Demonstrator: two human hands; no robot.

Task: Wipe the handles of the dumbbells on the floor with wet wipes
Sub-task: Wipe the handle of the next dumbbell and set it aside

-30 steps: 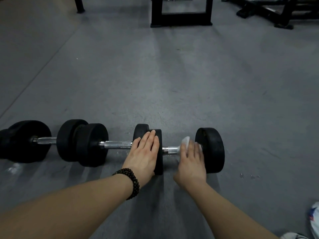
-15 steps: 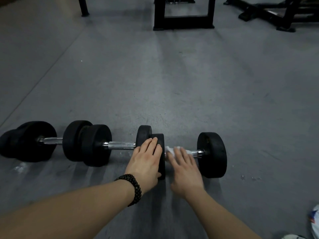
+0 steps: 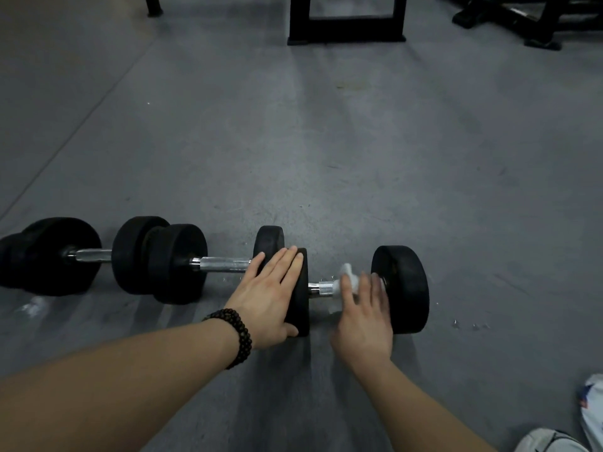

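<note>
I see the nearest dumbbell on the floor between my hands. My left hand lies flat, fingers straight, on its left weight plate. My right hand presses a white wipe onto the handle (fingers blurred; whether they curl round it I cannot tell). The bar runs left to right: chrome, knurled, with black round ends. Two more dumbbells continue the line leftward.
</note>
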